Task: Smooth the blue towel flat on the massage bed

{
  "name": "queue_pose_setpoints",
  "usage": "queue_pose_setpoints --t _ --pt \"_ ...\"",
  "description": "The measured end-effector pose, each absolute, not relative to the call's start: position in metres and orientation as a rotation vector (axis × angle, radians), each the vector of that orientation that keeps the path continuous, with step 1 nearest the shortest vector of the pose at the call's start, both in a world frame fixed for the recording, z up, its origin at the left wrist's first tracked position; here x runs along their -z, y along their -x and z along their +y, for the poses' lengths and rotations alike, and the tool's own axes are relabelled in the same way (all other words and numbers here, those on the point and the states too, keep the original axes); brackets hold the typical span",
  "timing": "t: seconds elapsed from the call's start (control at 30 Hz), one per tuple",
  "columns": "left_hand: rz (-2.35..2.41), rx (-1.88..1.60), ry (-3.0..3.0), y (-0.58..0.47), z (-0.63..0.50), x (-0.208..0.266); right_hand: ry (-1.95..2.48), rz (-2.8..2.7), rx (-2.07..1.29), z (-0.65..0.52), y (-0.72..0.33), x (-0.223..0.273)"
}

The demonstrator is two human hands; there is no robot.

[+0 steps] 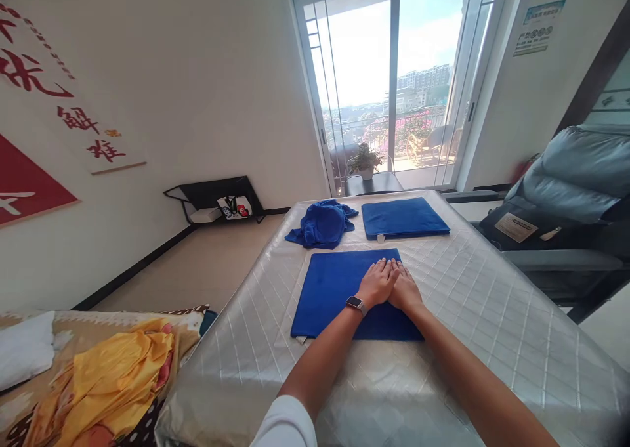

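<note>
A folded blue towel (329,296) lies flat on the silvery quilted mattress (492,302) in front of me. My left hand (378,283), with a watch (354,302) at its wrist, rests flat near the towel's right side, fingers stretched forward. Beside it and touching it, my right hand (406,288) presses on the towel's right edge, its fingers also extended and partly covered by the left hand. Farther back lie a second folded blue towel (403,217) with a small white tag and a crumpled blue cloth (322,224).
On the lower left, a yellow cloth (118,375) and a white pillow (27,348) lie on a patterned cover. A grey armchair (566,260) stands along the mattress's right side. Past the far edge, a potted plant (365,161) sits before a glass sliding door (394,92).
</note>
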State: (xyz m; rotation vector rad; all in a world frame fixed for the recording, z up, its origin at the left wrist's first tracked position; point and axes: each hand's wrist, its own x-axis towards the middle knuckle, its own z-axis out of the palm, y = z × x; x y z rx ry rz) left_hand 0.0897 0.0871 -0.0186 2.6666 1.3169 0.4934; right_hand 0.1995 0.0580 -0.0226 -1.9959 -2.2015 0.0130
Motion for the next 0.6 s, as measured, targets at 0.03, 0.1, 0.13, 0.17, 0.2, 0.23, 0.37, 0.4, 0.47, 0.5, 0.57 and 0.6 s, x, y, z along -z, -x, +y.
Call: queue_pose_setpoints --t 0.03,0.1,0.13,0.17,0.2,0.23,0.37,0.4,0.47,0.5,0.57,0.6 --pt "1.351 -0.462 -2.66 -0.081 0.087 0.019 2.012 -2.19 -0.016 0.058 -0.199 0.022" --pt "1.44 -0.392 -2.644 -0.054 0.086 0.018 2.039 -2.16 -0.022 0.059 -0.196 0.02" --pt "1.494 -0.359 -2.626 -0.036 0.086 0.018 2.049 -2.144 -0.025 0.059 -0.195 0.019" --pt "1.557 -0.328 -2.595 -0.018 0.086 0.016 2.056 -2.129 -0.03 0.06 -0.194 0.018" --pt "1.628 -0.296 -2.553 0.002 0.086 0.015 2.059 -2.12 -0.034 0.06 -0.193 0.018" --pt "1.7 -0.268 -2.505 0.021 0.086 0.014 2.059 -2.116 -0.038 0.061 -0.193 0.018" --pt "1.918 -0.21 -2.36 0.08 0.087 0.013 2.071 -2.112 -0.04 0.063 -0.193 0.019" --pt "1.942 -0.209 -2.348 0.088 0.087 0.013 2.075 -2.114 -0.042 0.063 -0.193 0.018" --pt "1.965 -0.214 -2.338 0.095 0.087 0.014 2.085 -2.115 -0.052 0.062 -0.192 0.015" --pt "1.968 -0.218 -2.339 0.096 0.086 0.015 2.091 -2.111 -0.05 0.061 -0.192 0.014" --pt "1.968 -0.226 -2.342 0.094 0.086 0.015 2.092 -2.103 -0.027 0.055 -0.192 0.01" --pt "1.967 -0.231 -2.342 0.093 0.085 0.015 2.09 -2.104 -0.01 0.051 -0.192 0.009"
